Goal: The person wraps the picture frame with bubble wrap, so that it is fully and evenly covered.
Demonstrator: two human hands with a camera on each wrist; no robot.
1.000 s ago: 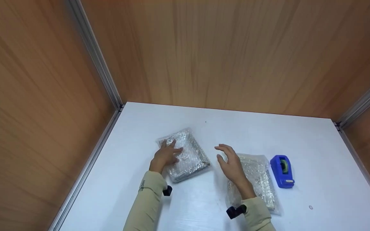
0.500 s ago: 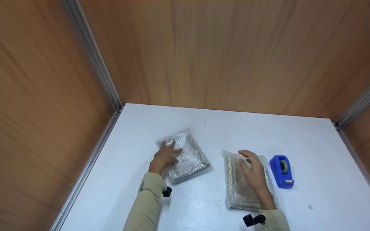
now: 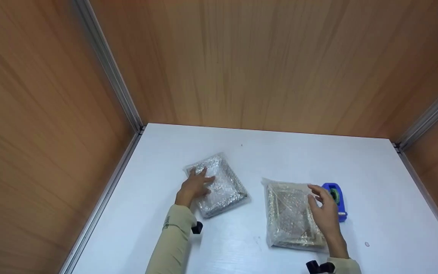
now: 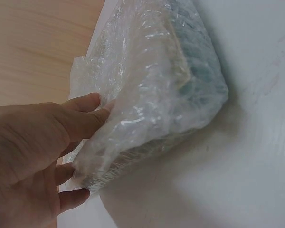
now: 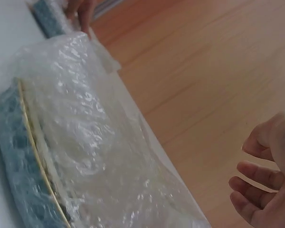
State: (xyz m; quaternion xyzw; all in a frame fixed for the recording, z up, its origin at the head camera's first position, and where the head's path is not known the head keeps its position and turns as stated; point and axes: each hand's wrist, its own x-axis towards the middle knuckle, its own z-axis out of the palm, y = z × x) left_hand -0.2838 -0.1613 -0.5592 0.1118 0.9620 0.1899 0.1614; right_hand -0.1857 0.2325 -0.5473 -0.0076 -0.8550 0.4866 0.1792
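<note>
A flat, bubble-wrapped package lies at an angle on the left of the white table. My left hand rests on its near left side with fingers spread; in the left wrist view the fingertips touch the wrap. To the right lies a second bubble-wrapped package, through whose clear film a gold-edged rectangular frame shows. My right hand hovers by that package's right side, holding nothing, its fingers loosely bent. Partly behind this hand stands a blue tape dispenser with a greenish roll.
Wooden panels rise behind the white table and at both sides, joined by metal corner posts. A small clear scrap lies at the right of the table.
My right hand has moved right, from the left edge of the right package across it to the tape dispenser, uncovering the package. The left hand has stayed in place.
</note>
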